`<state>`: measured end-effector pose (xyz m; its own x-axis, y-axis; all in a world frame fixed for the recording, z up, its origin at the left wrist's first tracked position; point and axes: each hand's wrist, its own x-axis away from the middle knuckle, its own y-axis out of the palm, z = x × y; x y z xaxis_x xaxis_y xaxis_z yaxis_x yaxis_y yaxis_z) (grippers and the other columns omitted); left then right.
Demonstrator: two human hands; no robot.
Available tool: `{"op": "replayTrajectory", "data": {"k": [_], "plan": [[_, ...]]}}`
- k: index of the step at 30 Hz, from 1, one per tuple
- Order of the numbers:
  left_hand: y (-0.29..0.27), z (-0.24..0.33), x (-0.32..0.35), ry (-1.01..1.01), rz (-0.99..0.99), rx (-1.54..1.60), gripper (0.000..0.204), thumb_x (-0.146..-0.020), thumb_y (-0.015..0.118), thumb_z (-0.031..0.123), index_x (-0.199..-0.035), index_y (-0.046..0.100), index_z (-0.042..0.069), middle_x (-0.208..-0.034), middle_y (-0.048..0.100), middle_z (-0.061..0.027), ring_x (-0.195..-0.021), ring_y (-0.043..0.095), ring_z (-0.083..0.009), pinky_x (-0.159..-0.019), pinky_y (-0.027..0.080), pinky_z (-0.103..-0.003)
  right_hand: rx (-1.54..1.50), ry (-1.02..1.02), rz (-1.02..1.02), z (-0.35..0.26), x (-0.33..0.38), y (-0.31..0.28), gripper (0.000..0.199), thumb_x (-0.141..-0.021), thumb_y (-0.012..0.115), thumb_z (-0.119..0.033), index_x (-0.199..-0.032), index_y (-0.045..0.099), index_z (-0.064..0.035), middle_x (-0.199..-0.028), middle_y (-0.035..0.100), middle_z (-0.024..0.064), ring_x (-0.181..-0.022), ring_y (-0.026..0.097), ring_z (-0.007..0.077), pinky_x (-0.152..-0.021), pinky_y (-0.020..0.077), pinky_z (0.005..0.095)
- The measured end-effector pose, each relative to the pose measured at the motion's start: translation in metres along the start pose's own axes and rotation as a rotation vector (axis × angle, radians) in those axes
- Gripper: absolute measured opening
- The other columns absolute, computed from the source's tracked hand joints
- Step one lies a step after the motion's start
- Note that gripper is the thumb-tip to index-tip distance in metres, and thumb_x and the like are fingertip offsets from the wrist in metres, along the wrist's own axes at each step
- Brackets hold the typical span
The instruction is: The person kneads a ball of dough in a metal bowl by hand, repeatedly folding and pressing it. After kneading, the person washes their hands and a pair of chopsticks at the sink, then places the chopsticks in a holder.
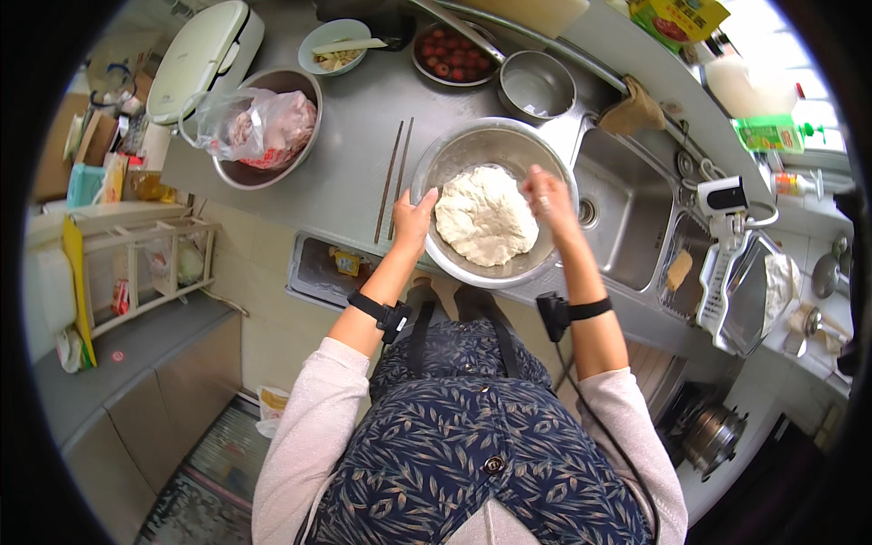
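Patterned apron (472,454) and pale sleeves are seen closest to the lens, forearms running up to a steel bowl (459,150) at the counter edge. Left hand (414,221) is set on the bowl's near-left rim, fingers curled over it, closed on the rim. Right hand (548,197) is held over the bowl's right side, fingers loosely bent, touching the dough's upper right edge; nothing is gripped. Dough (486,215), one pale lump, is sat in the bottom of the bowl between both hands. Black bands are worn on both wrists. Chopsticks (394,177) are laid on the counter just left of the bowl. Further left, a second steel bowl (238,173) is filled with a plastic bag of meat (263,123). Sink (627,213) is located right of the dough bowl, with a small empty pot (536,86) behind.
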<state>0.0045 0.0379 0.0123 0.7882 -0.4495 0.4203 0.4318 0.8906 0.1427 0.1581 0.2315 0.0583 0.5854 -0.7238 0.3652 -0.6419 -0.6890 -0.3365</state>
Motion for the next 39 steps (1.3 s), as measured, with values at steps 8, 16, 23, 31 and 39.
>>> {"op": "replayTrajectory", "data": {"k": [8,16,23,31,39], "plan": [[-0.013,-0.005,-0.006,0.000,-0.154,-0.066,0.034,-0.084,0.068,0.016,-0.111,0.059,-0.002,-0.100,0.066,-0.0095,-0.087,0.062,-0.0157,-0.077,0.050,-0.030,0.245,0.330,-0.357,0.020,-0.031,0.055,0.056,-0.096,0.041,-0.050,-0.080,0.064,-0.0017,-0.071,0.064,0.0113,-0.068,0.065,0.0222,-0.062,0.0507,0.0342],[-0.002,0.001,-0.003,0.031,-0.028,0.009,0.024,-0.081,0.068,0.013,-0.099,0.065,-0.002,-0.087,0.068,-0.0070,-0.077,0.061,-0.0131,-0.072,0.049,-0.030,0.238,-0.305,-0.022,-0.034,-0.029,0.032,0.055,-0.096,0.043,-0.046,-0.100,0.064,0.0045,-0.090,0.067,0.0165,-0.091,0.065,0.0270,-0.082,0.0497,0.0354],[-0.005,0.007,0.003,0.031,-0.037,0.000,0.027,-0.081,0.068,0.012,-0.104,0.064,-0.002,-0.090,0.068,-0.0071,-0.080,0.061,-0.0123,-0.074,0.049,-0.028,0.930,-0.505,-0.108,0.011,-0.025,0.091,0.074,-0.094,0.031,-0.056,-0.141,0.031,0.0023,-0.146,0.032,0.0198,-0.137,0.026,0.0323,-0.112,0.0176,0.0440],[-0.004,0.014,-0.001,0.061,-0.045,-0.013,0.032,-0.082,0.069,0.016,-0.107,0.062,-0.003,-0.095,0.068,-0.0079,-0.084,0.061,-0.0118,-0.077,0.049,-0.028,1.146,-0.842,-0.035,0.002,0.002,0.112,0.048,-0.093,0.042,-0.035,-0.131,0.047,-0.0048,-0.134,0.046,0.0170,-0.129,0.036,0.0364,-0.109,0.0207,0.0512],[-0.003,0.009,0.002,0.113,-0.052,-0.006,0.034,-0.082,0.069,0.017,-0.109,0.062,-0.003,-0.096,0.068,-0.0079,-0.085,0.061,-0.0124,-0.078,0.049,-0.029,0.021,-0.047,-0.562,-0.037,-0.027,0.071,0.058,-0.098,0.030,-0.049,-0.128,0.053,-0.0047,-0.143,0.039,0.0151,-0.139,0.024,0.0288,-0.113,0.0131,0.0464]]}}
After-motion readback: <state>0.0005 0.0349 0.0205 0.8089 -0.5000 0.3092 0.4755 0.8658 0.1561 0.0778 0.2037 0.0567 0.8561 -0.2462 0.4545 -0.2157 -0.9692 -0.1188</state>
